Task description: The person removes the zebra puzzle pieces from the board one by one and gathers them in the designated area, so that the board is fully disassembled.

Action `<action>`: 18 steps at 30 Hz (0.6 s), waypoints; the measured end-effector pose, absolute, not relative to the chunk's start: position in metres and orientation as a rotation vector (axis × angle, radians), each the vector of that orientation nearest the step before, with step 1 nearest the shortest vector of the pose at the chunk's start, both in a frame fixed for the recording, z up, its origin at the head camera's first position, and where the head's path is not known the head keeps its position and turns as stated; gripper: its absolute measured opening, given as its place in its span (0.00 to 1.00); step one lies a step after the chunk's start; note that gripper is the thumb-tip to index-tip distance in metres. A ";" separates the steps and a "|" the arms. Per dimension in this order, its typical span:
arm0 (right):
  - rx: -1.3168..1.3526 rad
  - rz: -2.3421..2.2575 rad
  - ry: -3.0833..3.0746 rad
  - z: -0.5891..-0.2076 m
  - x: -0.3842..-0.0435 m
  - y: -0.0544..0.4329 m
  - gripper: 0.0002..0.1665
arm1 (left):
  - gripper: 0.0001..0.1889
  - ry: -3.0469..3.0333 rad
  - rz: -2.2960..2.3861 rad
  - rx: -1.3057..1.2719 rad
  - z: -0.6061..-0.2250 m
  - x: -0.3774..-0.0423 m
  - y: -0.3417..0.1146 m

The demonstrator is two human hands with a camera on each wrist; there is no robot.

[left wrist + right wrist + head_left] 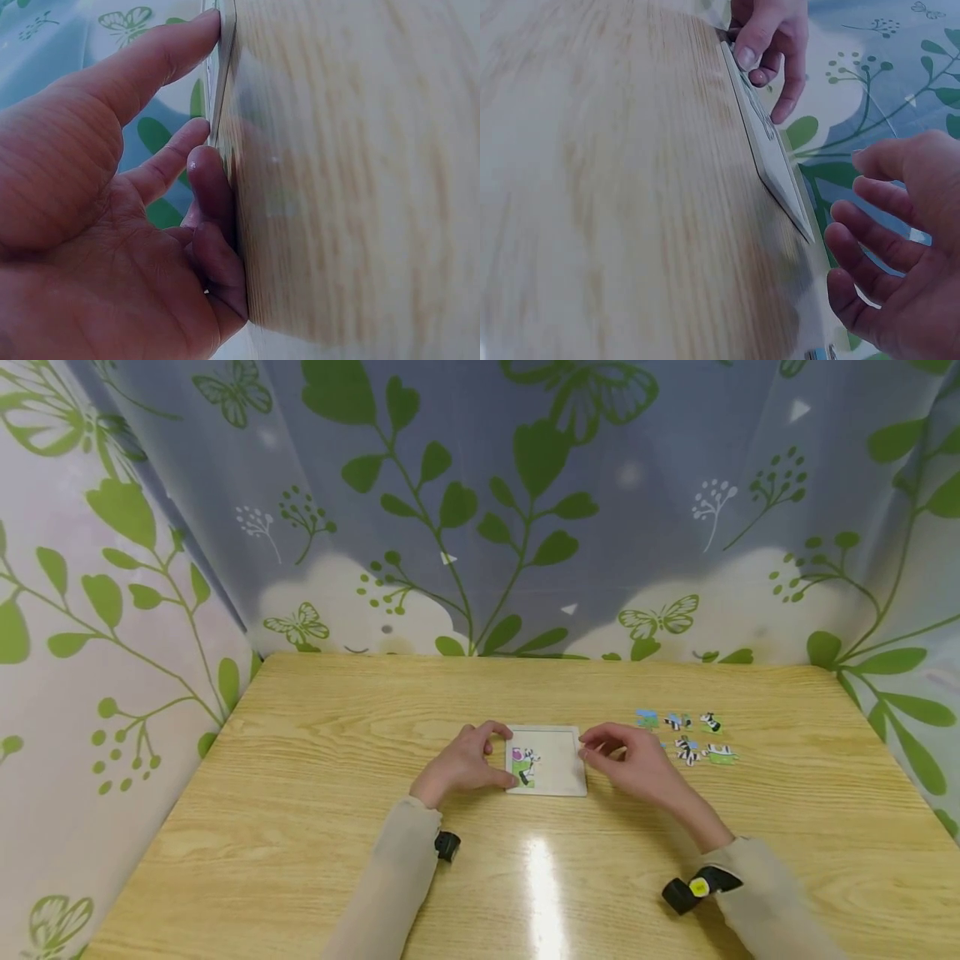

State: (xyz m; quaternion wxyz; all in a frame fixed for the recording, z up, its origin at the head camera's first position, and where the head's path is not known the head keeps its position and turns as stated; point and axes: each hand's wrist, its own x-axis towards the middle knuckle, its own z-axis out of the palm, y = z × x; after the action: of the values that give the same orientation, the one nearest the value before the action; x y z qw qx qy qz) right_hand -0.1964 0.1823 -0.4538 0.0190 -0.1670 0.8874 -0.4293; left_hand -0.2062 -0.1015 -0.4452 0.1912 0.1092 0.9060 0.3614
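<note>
A small white puzzle tray (558, 764) lies flat on the wooden table. Along its left side sits a fitted part of the picture (522, 772), green and pink with a black-and-white animal. My left hand (468, 762) holds the tray by its left side, index finger at the far corner and thumb at the near one. Its other fingers curl against the tabletop in the left wrist view. Close by the tray's right edge hovers my right hand (626, 760), fingers loosely bent. Nothing shows between those fingers (877, 236) in the right wrist view.
Several loose jigsaw pieces (720, 753) with black-and-white animals lie in two rows right of the tray, partly behind my right hand. The wooden table (337, 718) ends at a patterned curtain (480, 527) at the back. Another patterned cloth hangs on each side.
</note>
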 end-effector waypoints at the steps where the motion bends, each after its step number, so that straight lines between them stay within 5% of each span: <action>1: -0.521 -1.336 2.750 -0.454 -0.197 0.179 0.11 | 0.35 2.545 1.015 0.307 -0.445 -0.206 -0.101; 18: -0.628 -1.319 2.728 -0.458 -0.206 0.136 0.11 | 0.36 2.557 0.976 0.267 -0.446 -0.209 -0.099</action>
State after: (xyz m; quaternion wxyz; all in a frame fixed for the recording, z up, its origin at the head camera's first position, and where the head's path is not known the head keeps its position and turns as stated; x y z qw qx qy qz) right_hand -0.2062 0.1359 -0.4582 0.0233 -0.2029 0.8813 -0.4261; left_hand -0.2088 -0.0989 -0.4460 0.1947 0.0952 0.9120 0.3483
